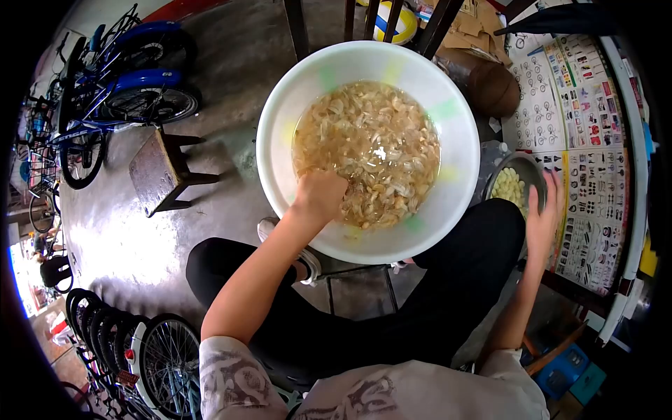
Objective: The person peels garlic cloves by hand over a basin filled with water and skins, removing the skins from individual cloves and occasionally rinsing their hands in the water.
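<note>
A large white basin (280,133) holds brownish water crowded with what look like garlic cloves and loose garlic skins (378,133). My left hand (322,196) dips into it at the near left side, fingers curled down among the skins. The fingertips and whatever they may hold are hidden. To the right of the basin is a metal bowl (537,175) with pale peeled garlic cloves (509,187) inside. My right hand (543,220) grips the bowl's right rim, thumb at the near edge and fingers along the outer side.
A wooden stool (157,171) stands left of the basin, with several bicycles (147,91) beyond it. Dark chair bars (350,21) and a ball (395,22) are behind the basin. At right, a table covered with printed paper (588,203) borders the bowl.
</note>
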`<state>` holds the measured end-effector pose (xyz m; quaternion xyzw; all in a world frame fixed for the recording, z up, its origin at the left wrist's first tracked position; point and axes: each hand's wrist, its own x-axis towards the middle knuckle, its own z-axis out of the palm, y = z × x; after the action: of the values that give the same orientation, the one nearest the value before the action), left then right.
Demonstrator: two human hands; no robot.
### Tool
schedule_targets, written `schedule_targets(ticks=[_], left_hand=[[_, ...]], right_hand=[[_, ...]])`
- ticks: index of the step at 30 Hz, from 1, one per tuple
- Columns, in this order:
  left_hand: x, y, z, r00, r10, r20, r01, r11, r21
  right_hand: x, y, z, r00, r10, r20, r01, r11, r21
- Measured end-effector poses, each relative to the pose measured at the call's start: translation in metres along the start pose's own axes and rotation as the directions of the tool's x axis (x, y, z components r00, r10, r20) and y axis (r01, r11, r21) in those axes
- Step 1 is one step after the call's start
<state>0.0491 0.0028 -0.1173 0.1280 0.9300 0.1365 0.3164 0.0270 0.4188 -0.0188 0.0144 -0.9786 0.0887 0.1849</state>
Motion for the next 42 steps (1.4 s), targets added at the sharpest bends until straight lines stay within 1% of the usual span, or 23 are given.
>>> schedule_targets(ticks=[3, 5, 7, 9, 10, 11, 12, 14, 16, 17, 19, 23, 25, 29, 31, 32, 34, 35, 36, 37, 38, 41, 42], left_hand=[[0.01, 0.002, 0.01, 1.0, -0.018, -0.013, 0.018, 0.998, 0.055], [0.011, 0.0, 0.009, 0.999, -0.032, 0.021, 0.03, 0.997, 0.072], [0.006, -0.006, 0.007, 1.0, 0.008, -0.028, -0.009, 1.0, -0.03], [0.0, -0.01, -0.009, 1.0, -0.019, -0.003, 0.019, 0.994, -0.104], [-0.004, -0.012, -0.018, 0.999, -0.037, 0.02, 0.04, 0.982, -0.182], [-0.007, -0.012, -0.026, 0.999, -0.045, 0.019, 0.048, 0.983, -0.177], [-0.01, -0.013, -0.033, 0.997, -0.065, -0.045, 0.049, 0.952, -0.302], [-0.011, -0.015, -0.036, 0.991, -0.091, -0.097, 0.041, 0.905, -0.424], [-0.007, -0.016, -0.039, 0.972, -0.092, -0.217, -0.066, 0.776, -0.627], [-0.005, -0.017, -0.039, 0.971, -0.091, -0.221, -0.069, 0.777, -0.625], [-0.004, -0.019, -0.037, 0.93, -0.112, -0.351, -0.16, 0.734, -0.66], [-0.007, -0.008, -0.037, 0.881, -0.107, -0.46, -0.227, 0.757, -0.612], [-0.011, -0.001, -0.038, 0.777, -0.076, -0.625, -0.369, 0.75, -0.549], [-0.013, -0.001, -0.048, 0.841, -0.097, -0.532, -0.252, 0.801, -0.544], [-0.007, -0.003, -0.044, 0.733, -0.087, -0.675, -0.413, 0.731, -0.543], [-0.006, -0.002, -0.044, 0.733, -0.085, -0.674, -0.414, 0.731, -0.542], [-0.005, -0.001, -0.044, 0.823, -0.214, -0.527, -0.326, 0.581, -0.746], [-0.006, -0.001, -0.046, 0.823, -0.211, -0.527, -0.327, 0.582, -0.744], [-0.007, 0.0, -0.049, 0.866, -0.268, -0.423, -0.275, 0.453, -0.848], [-0.008, 0.0, -0.051, 0.9, -0.307, -0.308, -0.211, 0.311, -0.927], [-0.009, -0.003, -0.052, 0.901, -0.304, -0.308, -0.211, 0.313, -0.926], [-0.012, -0.004, -0.052, 0.918, -0.263, -0.297, -0.223, 0.275, -0.935], [-0.014, 0.0, -0.053, 0.906, -0.294, -0.304, -0.253, 0.198, -0.947]], right_hand=[[0.032, -0.096, -0.011, 0.988, -0.155, 0.022, 0.14, 0.939, 0.316], [0.043, -0.139, 0.002, 0.937, -0.332, 0.111, 0.198, 0.765, 0.613], [0.044, -0.181, 0.02, 0.806, -0.525, 0.274, 0.106, 0.583, 0.805], [0.044, -0.207, 0.056, 0.664, -0.586, 0.465, -0.081, 0.561, 0.824], [0.042, -0.213, 0.069, 0.663, -0.59, 0.462, -0.084, 0.554, 0.828], [0.039, -0.219, 0.082, 0.611, -0.55, 0.569, -0.13, 0.639, 0.758], [0.036, -0.222, 0.096, 0.553, -0.498, 0.668, -0.17, 0.717, 0.676], [0.015, -0.215, 0.129, 0.551, -0.519, 0.653, -0.235, 0.654, 0.719], [0.008, -0.217, 0.139, 0.538, -0.54, 0.647, -0.358, 0.548, 0.756], [0.007, -0.218, 0.142, 0.54, -0.541, 0.645, -0.355, 0.548, 0.757], [0.011, -0.227, 0.14, 0.542, -0.477, 0.692, -0.549, 0.423, 0.721], [0.013, -0.233, 0.137, 0.61, -0.449, 0.653, -0.52, 0.395, 0.758], [0.018, -0.228, 0.142, 0.589, -0.446, 0.674, -0.565, 0.368, 0.738], [0.02, -0.226, 0.137, 0.544, -0.414, 0.73, -0.684, 0.285, 0.671], [0.022, -0.225, 0.133, 0.537, -0.411, 0.736, -0.71, 0.25, 0.658], [0.023, -0.224, 0.131, 0.53, -0.411, 0.741, -0.733, 0.216, 0.644], [0.026, -0.223, 0.129, 0.541, -0.377, 0.752, -0.731, 0.232, 0.642], [0.027, -0.222, 0.128, 0.552, -0.342, 0.761, -0.728, 0.248, 0.639], [0.027, -0.219, 0.129, 0.554, -0.34, 0.76, -0.727, 0.246, 0.641], [0.025, -0.215, 0.131, 0.782, -0.414, 0.466, -0.193, 0.551, 0.812], [0.024, -0.212, 0.131, 0.794, -0.593, 0.135, 0.402, 0.678, 0.616], [0.018, -0.216, 0.125, 0.794, -0.592, 0.137, 0.363, 0.644, 0.674], [0.018, -0.216, 0.122, 0.787, -0.563, 0.252, 0.238, 0.654, 0.718]])
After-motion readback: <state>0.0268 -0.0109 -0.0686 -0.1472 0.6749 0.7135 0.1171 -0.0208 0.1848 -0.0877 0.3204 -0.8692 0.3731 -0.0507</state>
